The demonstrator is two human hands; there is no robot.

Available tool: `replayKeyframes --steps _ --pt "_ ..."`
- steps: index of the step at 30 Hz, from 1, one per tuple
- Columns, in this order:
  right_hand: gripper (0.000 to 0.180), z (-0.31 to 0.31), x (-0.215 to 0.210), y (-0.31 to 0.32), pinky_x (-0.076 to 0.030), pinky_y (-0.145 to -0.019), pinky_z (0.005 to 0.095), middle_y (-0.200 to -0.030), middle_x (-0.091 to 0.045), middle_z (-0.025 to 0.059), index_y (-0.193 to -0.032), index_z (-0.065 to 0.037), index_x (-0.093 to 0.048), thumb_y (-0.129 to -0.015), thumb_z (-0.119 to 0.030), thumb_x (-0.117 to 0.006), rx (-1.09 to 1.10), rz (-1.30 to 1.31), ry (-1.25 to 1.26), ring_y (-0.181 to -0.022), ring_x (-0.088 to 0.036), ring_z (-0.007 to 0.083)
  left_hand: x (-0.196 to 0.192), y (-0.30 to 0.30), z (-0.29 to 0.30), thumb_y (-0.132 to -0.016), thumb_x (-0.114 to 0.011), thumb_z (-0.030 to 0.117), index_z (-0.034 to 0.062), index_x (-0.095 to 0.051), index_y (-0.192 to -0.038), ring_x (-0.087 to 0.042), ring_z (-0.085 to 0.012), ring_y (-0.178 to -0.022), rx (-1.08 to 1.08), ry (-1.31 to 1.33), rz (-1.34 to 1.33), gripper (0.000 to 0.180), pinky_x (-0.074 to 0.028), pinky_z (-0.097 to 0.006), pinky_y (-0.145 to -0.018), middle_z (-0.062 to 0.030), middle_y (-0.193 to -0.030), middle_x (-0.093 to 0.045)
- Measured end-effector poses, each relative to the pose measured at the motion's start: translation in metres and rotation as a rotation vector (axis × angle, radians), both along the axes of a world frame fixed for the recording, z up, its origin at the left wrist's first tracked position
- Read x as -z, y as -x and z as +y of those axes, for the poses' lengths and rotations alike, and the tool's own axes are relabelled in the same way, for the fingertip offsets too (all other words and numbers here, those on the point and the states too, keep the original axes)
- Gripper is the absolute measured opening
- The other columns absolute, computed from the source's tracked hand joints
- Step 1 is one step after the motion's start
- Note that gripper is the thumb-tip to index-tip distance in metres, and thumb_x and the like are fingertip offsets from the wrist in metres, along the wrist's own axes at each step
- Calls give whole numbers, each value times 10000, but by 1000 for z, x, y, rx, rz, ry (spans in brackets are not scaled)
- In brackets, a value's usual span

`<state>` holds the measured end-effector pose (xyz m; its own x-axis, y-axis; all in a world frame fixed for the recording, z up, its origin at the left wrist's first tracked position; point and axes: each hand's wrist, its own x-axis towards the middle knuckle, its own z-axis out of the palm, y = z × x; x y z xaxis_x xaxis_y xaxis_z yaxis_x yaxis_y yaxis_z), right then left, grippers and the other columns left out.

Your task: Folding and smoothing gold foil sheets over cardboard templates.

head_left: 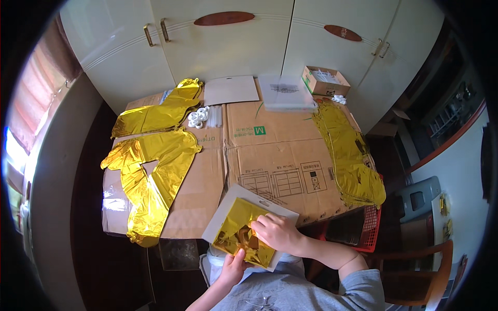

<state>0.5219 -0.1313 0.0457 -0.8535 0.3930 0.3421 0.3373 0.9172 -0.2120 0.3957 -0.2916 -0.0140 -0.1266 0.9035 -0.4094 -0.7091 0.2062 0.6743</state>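
In front of my body, tilted over the near edge of the table, is a pale card (218,220) with a hang slot. On it lies a folded gold foil balloon (239,213), its surface creased and shiny. My left hand (234,265) is closed on the lower edge, thumb pressed on the foil and fingers hidden beneath the card. From the right, my right hand (277,233) pinches the foil near its middle with curled fingers.
Flattened gold foil balloons (166,166) cover the table's left side; a gold foil stack (347,150) lies right. Farther back are white ribbon rolls (197,118), clear straws (215,116), a pale card (231,90), clear plastic bags (286,93) and a cardboard box (326,81). A red basket (371,228) stands below.
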Motion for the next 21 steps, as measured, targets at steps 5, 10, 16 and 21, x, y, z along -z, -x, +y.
replayKeyframes --steps 5,10,16,21 --pt "128 -5 -4 3 -513 -602 315 -762 -521 14 -867 -120 -588 -796 -180 -675 18 -28 -8 -750 -602 172 23 30 -26 -1023 -458 158 -6 -490 -1258 -666 -231 -981 278 -182 -225 289 -560 -299 -692 -143 -1092 -639" --pt "99 -12 -8 7 -510 -592 295 -756 -522 -5 -862 -127 -590 -788 -172 -638 -2 -49 -73 -746 -597 151 15 19 -19 -1016 -473 112 -16 -532 -1208 -676 -209 -951 183 -30 -30 238 -555 -269 -718 -141 -1029 -663" --pt "102 -19 -17 8 -509 -602 283 -771 -533 -10 -863 -127 -595 -782 -185 -617 -15 -72 -90 -754 -593 144 6 12 3 -1006 -501 105 -15 -540 -1128 -694 -195 -883 60 48 37 176 -553 -252 -696 -126 -997 -681" --pt "99 -20 -13 7 -510 -619 288 -768 -531 -10 -855 -133 -596 -776 -187 -619 -32 -37 -70 -755 -591 142 13 13 5 -987 -541 106 9 -557 -1069 -683 -171 -804 2 57 -89 127 -519 -228 -615 -126 -964 -687"
